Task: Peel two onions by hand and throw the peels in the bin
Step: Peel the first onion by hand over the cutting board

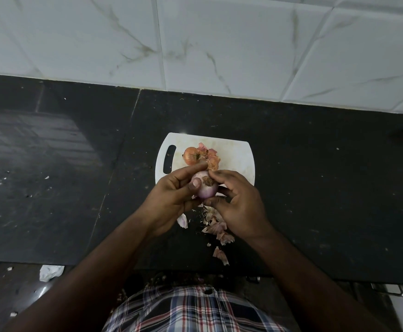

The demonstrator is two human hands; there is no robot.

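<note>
A pale purple onion (206, 189) with most of its skin off is held just above the near edge of a white cutting board (236, 156). My left hand (171, 197) grips it from the left, thumb on its top. My right hand (238, 200) pinches at its root end from the right. A second onion (190, 155), still in its orange skin, lies on the board with loose peels (211, 156) beside it. More peels (216, 227) lie on the black counter below my hands.
The black stone counter (327, 188) runs the width of the view, backed by a white marbled tile wall (219, 44). Scraps of white paper (50, 271) lie on the floor at the lower left. No bin is in view.
</note>
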